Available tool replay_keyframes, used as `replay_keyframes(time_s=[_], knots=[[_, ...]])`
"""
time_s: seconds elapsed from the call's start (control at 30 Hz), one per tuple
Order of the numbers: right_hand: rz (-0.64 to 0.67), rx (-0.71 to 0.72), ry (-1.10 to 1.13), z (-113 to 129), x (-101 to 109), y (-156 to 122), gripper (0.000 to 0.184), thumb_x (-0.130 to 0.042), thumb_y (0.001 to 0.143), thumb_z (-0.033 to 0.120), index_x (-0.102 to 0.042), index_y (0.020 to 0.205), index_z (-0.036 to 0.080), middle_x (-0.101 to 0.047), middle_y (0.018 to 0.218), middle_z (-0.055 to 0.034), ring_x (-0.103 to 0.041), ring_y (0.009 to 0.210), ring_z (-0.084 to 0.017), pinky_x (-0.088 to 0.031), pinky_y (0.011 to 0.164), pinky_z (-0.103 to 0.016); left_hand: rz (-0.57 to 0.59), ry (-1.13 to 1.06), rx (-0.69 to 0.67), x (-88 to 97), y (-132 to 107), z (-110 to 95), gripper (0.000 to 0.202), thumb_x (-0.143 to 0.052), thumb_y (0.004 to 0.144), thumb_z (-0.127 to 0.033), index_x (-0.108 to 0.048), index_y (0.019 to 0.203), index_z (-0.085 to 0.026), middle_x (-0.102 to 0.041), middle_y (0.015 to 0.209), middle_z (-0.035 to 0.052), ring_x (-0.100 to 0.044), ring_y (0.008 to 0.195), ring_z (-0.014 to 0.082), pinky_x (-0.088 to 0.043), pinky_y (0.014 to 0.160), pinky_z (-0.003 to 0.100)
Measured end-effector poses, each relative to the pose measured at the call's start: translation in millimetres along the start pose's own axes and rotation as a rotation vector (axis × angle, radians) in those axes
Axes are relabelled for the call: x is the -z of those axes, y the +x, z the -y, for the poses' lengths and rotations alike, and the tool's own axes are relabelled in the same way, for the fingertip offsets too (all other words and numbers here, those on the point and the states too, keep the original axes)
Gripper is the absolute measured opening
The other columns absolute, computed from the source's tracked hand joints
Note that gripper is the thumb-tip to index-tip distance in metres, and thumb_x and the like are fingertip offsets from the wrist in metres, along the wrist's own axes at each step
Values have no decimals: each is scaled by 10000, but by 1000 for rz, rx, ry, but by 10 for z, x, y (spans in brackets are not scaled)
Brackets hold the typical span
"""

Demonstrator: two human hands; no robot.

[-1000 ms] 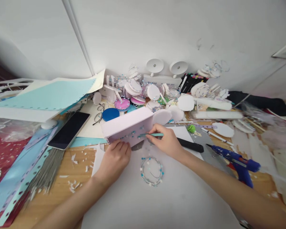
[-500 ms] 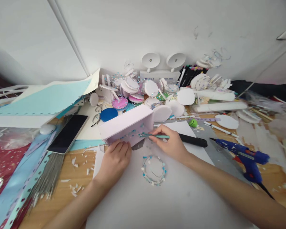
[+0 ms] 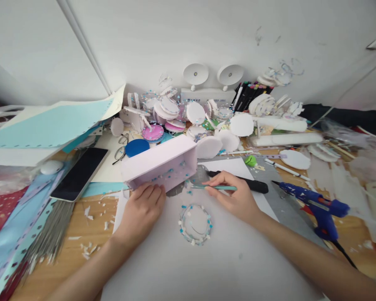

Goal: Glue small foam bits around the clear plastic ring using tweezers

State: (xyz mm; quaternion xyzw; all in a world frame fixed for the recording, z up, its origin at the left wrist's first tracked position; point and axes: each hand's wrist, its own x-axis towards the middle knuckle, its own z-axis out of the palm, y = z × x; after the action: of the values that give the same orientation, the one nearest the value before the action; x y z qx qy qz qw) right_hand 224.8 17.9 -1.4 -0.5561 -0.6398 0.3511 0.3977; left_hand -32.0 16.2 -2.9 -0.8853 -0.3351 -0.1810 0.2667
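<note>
A pale lilac box [image 3: 159, 161] lies tipped on its side with its opening toward me, small blue and silver sequins scattered inside. My left hand [image 3: 141, 211] is closed on the box's near lower edge. My right hand [image 3: 235, 196] pinches a thin teal tool [image 3: 211, 187], its tip pointing left just outside the box's right corner. A clear round lid ringed with blue sequins [image 3: 195, 223] rests on the white sheet [image 3: 191, 267] between my hands.
A black smartphone [image 3: 80, 173] lies at left over blue and red paper sheets. A blue glue gun [image 3: 313, 205] and a black marker [image 3: 238, 183] lie right. White foam discs, glasses [image 3: 120, 148], a blue lid [image 3: 137, 147] and pens crowd the back by the wall.
My right hand has drawn the teal tool back out of the box toward the right. The left hand keeps its hold on the box. The view has shifted slightly.
</note>
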Motion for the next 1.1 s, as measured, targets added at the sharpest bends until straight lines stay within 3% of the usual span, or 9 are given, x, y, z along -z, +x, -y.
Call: replay_keyframes(time_s=[0.27, 0.53, 0.7, 0.8, 0.9, 1.1], knots=[[21, -79, 82, -8, -4, 108, 133, -675, 767, 305, -580, 753, 213, -733, 893, -60, -680, 871, -223, -514, 741, -355, 43, -91, 117, 36, 149, 270, 248, -482, 830, -16, -700, 841, -135, -698, 675, 46, -633, 642, 208, -479, 715, 364], [-22, -149, 284, -88, 8, 116, 221, -722, 739, 373, -592, 763, 195, -721, 849, -46, -644, 658, -148, -537, 637, -299, 43, -157, 295, -112, 148, 636, 218, -488, 889, -116, -678, 976, -175, -743, 868, 56, -668, 780, 229, -485, 757, 373], [-32, -180, 443, -196, 3, 95, 224, -745, 730, 361, -600, 767, 194, -703, 809, -26, -622, 642, -128, -506, 604, -268, -12, -258, 364, 8, 234, 459, 287, -579, 881, -182, -598, 1166, -161, -647, 1133, 127, -588, 1007, 280, -452, 875, 435], [-21, -187, 519, -207, -10, 82, 207, -749, 734, 335, -597, 762, 197, -693, 804, -15, -606, 636, -116, -490, 598, -257, -35, -442, 287, 26, 350, 234, 241, -613, 879, -208, -607, 1118, -180, -654, 1083, 99, -584, 991, 236, -447, 885, 385], [-4, -197, 536, -194, -15, 67, 198, -743, 741, 327, -594, 766, 199, -691, 789, -15, -598, 635, -120, -482, 602, -263, -11, -539, 189, -79, 482, 69, 213, -635, 875, -272, -635, 1073, -193, -675, 1053, 80, -570, 972, 230, -440, 847, 364], [21, -209, 611, -198, -2, 57, 181, -743, 745, 305, -593, 760, 205, -682, 786, 0, -588, 623, -111, -470, 590, -254, -13, -613, 105, -282, 652, 8, 87, -605, 898, -208, -685, 930, -202, -718, 899, 30, -565, 869, 198, -395, 767, 340]])
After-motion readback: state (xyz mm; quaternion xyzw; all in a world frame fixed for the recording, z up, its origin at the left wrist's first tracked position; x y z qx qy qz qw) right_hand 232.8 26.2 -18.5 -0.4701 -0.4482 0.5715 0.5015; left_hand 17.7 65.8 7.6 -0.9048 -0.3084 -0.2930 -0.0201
